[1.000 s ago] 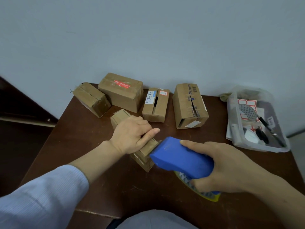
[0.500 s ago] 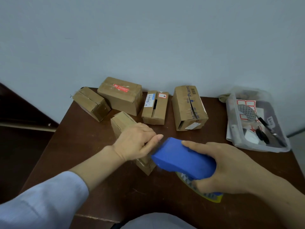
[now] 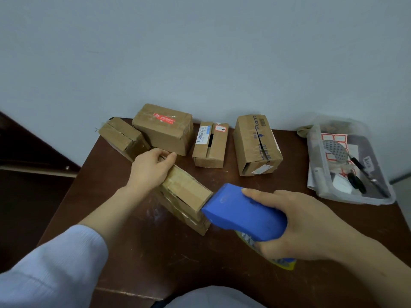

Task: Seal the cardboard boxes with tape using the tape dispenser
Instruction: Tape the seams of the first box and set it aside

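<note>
— What is found at the left of the frame?

— A pale sleeve is seen at the lower left. The left hand [image 3: 151,170] is laid over the far end of a small cardboard box [image 3: 184,192] at the centre. The fingers are curled over the far edge, so the box is gripped and steadied on the brown table [image 3: 133,252]. Behind it, in the upper middle, a row of boxes [image 3: 164,132] is set along the wall; gaps are shown along the seams of the two on the right.

— And where is the tool?

— The blue tape dispenser [image 3: 242,216] is placed just right of centre, its front edge set against the near end of the held box. It is clasped by the right hand [image 3: 307,225], with the fingers wrapped round the body. A clear plastic bin [image 3: 378,196] of oddments is seen at the far right.

— How should this step be done well?

— A strip is judged to be worked over the near end. Whether tape is already stuck there cannot be told. The box should be pinned firmly so that it is not dragged. The dispenser should be held low and guided straight along the seam. The tape should be pressed over the edge onto the end face, then cut with a sharp tilt.
</note>
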The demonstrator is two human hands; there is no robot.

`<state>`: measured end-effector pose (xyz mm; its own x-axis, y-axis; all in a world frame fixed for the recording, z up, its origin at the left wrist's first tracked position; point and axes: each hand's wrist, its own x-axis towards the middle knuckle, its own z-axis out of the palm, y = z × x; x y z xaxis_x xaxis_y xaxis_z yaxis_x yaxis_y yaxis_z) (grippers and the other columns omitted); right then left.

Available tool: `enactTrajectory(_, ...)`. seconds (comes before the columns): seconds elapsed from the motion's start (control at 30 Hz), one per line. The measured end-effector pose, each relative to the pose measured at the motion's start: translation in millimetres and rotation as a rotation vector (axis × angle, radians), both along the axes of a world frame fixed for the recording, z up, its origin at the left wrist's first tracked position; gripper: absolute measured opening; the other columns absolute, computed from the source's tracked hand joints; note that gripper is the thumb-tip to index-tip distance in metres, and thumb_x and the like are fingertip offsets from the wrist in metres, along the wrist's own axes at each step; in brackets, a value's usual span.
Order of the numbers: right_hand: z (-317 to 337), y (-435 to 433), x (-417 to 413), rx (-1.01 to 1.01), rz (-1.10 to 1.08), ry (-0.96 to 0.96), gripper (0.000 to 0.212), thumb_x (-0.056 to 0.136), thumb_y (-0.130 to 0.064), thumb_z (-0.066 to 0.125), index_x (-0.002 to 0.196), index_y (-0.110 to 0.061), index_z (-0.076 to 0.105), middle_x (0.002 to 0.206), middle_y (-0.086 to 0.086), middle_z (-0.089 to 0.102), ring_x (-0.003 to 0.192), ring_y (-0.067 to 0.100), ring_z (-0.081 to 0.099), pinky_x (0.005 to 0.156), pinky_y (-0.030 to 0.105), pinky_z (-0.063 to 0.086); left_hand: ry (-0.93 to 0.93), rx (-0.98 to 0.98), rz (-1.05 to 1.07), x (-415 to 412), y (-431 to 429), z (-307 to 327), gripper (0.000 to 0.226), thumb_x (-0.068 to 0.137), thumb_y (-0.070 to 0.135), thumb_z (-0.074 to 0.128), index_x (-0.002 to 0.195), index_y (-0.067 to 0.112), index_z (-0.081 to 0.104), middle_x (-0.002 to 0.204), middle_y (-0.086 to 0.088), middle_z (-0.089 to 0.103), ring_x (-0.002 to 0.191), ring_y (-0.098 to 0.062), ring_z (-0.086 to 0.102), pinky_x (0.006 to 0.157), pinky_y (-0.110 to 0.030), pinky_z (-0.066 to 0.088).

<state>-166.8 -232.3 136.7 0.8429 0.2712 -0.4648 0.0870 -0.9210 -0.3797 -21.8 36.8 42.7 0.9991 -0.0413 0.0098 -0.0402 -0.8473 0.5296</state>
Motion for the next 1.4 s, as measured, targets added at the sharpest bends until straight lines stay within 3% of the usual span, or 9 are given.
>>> enactTrajectory(0.13, -1.7, -0.9, 2.7, 0.0, -0.002, 0.013, 0.092, 0.068, -0.063, 0.067, 0.143, -0.055, 0.013, 0.094, -0.017, 0.041, 0.084, -0.001, 0.043, 0.069, 0.016, 0.033, 0.13, 0.136, -0.039, 2.8, -2.8, 6.7, 0.041, 0.098, 0.042, 0.038, 0.116, 0.016, 0.063, 0.117, -0.007, 0.064, 0.112, -0.028, 0.055, 0.092, -0.038, 0.041)
enactTrajectory(0.2, 0.6, -0.7, 3.5, 0.001, 0.015, 0.017, 0.095, 0.062, -0.067, 0.063, 0.143, -0.055, 0.013, 0.094, -0.018, 0.041, 0.084, -0.001, 0.043, 0.068, 0.016, 0.032, -0.032, 0.419, -0.167, -2.0, -7.4, 13.8, 0.05, 0.1, 0.045, 0.024, 0.13, 0.019, 0.055, 0.139, -0.012, 0.049, 0.132, -0.03, 0.04, 0.11, -0.045, 0.023)
enactTrajectory(0.27, 2.8, 0.2, 5.2, -0.015, 0.042, 0.019, 0.099, 0.055, -0.07, 0.053, 0.143, -0.055, 0.012, 0.094, -0.019, 0.039, 0.083, -0.002, 0.042, 0.067, 0.015, 0.031, -0.238, 0.423, -0.398, -17.4, -22.7, 22.6, 0.062, 0.095, 0.052, 0.016, 0.13, 0.02, 0.056, 0.138, -0.008, 0.051, 0.132, -0.024, 0.042, 0.114, -0.044, 0.011)
enactTrajectory(0.37, 3.1, 0.5, 6.3, -0.04, 0.057, 0.022, 0.097, 0.061, -0.068, 0.059, 0.143, -0.056, 0.008, 0.093, -0.018, 0.038, 0.081, -0.001, 0.041, 0.066, 0.015, 0.031, -0.112, 0.357, -0.665, -44.5, -43.3, 22.6, 0.071, 0.09, 0.055, 0.006, 0.107, 0.024, 0.068, 0.104, 0.007, 0.069, 0.103, -0.014, 0.059, 0.101, -0.031, 0.028)
enactTrajectory(0.43, 3.4, -2.9, 3.1, -0.032, 0.042, 0.022, 0.096, 0.062, -0.066, 0.063, 0.141, -0.058, 0.01, 0.093, -0.015, 0.04, 0.081, 0.001, 0.043, 0.067, 0.017, 0.034, -0.153, 0.392, -0.665, -47.0, -45.6, 15.3, 0.068, 0.091, 0.052, 0.007, 0.084, 0.024, 0.069, 0.079, 0.009, 0.064, 0.081, -0.013, 0.057, 0.082, -0.028, 0.032)
enactTrajectory(0.53, 5.8, -11.8, -5.4, -0.011, -0.017, 0.054, 0.095, 0.062, -0.063, 0.067, 0.138, -0.062, 0.011, 0.095, -0.014, 0.042, 0.083, 0.003, 0.045, 0.071, 0.019, 0.04, -0.166, 0.381, -0.661, -41.7, -47.1, 10.3, 0.065, 0.092, 0.051, 0.01, 0.071, 0.022, 0.065, 0.068, 0.008, 0.058, 0.071, -0.012, 0.052, 0.074, -0.03, 0.033)
enactTrajectory(0.87, 30.7, 10.1, 15.1, -0.187, 0.145, 0.057, 0.091, 0.07, -0.065, 0.063, 0.145, -0.051, 0.013, 0.081, -0.024, 0.027, 0.075, 0.003, 0.035, 0.062, 0.012, 0.028, -0.188, 0.358, -0.692, -45.6, -51.4, 10.0, 0.07, 0.091, 0.05, 0.009, 0.075, 0.021, 0.07, 0.069, 0.006, 0.062, 0.072, -0.011, 0.052, 0.075, -0.027, 0.031)
enactTrajectory(1.03, 47.3, 27.4, 41.1, -0.243, 0.231, 0.05, 0.083, 0.07, -0.065, 0.064, 0.143, -0.045, 0.031, 0.113, -0.017, 0.045, 0.09, 0.009, 0.045, 0.075, 0.024, 0.04, -0.232, 0.327, -0.691, -47.7, -51.5, 7.4, 0.066, 0.092, 0.048, 0.014, 0.073, 0.02, 0.07, 0.067, 0.006, 0.063, 0.069, -0.013, 0.054, 0.071, -0.028, 0.029)
enactTrajectory(1.4, 4.1, 49.2, 32.7, -0.465, 0.363, 0.181, 0.074, 0.063, -0.07, 0.065, 0.123, -0.028, 0.058, 0.092, -0.008, 0.059, 0.085, 0.016, 0.058, 0.078, 0.036, 0.055, -0.276, 0.207, -0.658, -54.3, -47.0, 7.5, 0.043, 0.093, 0.049, 0.028, 0.083, 0.025, 0.062, 0.083, 0.01, 0.062, 0.082, -0.011, 0.057, 0.078, -0.029, 0.037)
